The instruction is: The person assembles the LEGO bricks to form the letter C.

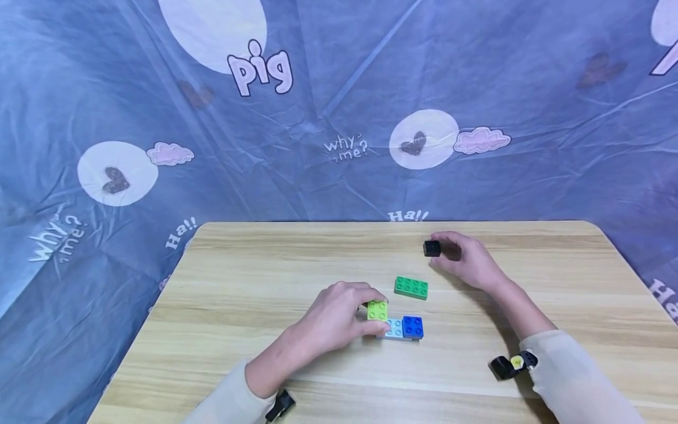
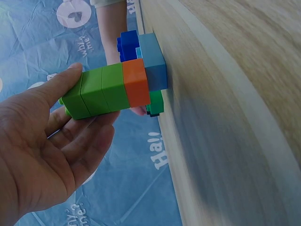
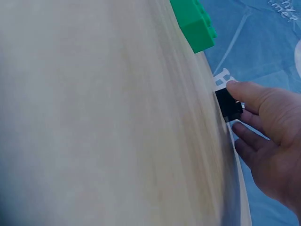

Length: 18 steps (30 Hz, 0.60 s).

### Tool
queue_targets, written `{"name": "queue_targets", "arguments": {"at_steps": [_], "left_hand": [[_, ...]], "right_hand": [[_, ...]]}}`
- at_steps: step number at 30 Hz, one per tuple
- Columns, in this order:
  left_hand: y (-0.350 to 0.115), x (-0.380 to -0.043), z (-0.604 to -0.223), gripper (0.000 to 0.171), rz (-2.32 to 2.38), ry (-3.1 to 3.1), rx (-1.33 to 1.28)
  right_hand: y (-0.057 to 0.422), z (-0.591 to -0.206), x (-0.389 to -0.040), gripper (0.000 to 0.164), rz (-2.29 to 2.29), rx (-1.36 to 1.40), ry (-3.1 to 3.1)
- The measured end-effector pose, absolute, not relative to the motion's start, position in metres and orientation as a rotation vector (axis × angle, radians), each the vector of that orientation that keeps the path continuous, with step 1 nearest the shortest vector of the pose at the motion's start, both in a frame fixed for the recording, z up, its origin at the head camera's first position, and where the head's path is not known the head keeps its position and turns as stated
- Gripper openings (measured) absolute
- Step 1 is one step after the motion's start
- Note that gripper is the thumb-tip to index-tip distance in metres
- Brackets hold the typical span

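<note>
My left hand (image 1: 336,315) pinches a column of lime green toy bricks (image 1: 378,310) between thumb and fingers. In the left wrist view, an orange brick (image 2: 136,84) forms the foot of that column, against a long light blue brick (image 2: 155,61). On the other end of the light blue brick sits a dark blue brick (image 1: 413,326). Farther back on the right, my right hand (image 1: 471,262) holds a small black brick (image 1: 431,248) by its sides, thumb and fingers around it, close over the tabletop.
A green brick (image 1: 411,287) lies just behind the light blue one, between my hands. Wood-grain tabletop (image 1: 254,259) spreads around the bricks, ending at a straight far edge. Beyond it hangs a blue printed cloth (image 1: 296,171).
</note>
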<state>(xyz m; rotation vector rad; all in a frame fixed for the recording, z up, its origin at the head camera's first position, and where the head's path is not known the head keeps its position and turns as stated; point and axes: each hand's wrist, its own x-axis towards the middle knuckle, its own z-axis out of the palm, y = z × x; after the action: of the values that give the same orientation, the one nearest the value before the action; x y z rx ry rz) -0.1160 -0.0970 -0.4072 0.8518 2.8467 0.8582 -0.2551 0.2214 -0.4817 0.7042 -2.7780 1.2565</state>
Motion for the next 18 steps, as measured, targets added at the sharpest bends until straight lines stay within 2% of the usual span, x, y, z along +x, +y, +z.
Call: {"name": "queue_targets", "arguments": {"at_steps": [8, 13, 18], "left_hand": [[-0.097, -0.116, -0.406, 0.044, 0.838, 2.862, 0.841], [-0.097, -0.116, -0.406, 0.043, 0.849, 2.853, 0.834], [-0.096, -0.116, -0.407, 0.043, 0.849, 2.850, 0.838]], "right_hand": [[0.226, -0.468, -0.234, 0.069, 1.272, 0.660, -2.749], [0.219, -0.461, -0.216, 0.065, 1.354, 0.631, -2.725], [0.205, -0.460, -0.199, 0.061, 1.375, 0.769, -2.737]]}}
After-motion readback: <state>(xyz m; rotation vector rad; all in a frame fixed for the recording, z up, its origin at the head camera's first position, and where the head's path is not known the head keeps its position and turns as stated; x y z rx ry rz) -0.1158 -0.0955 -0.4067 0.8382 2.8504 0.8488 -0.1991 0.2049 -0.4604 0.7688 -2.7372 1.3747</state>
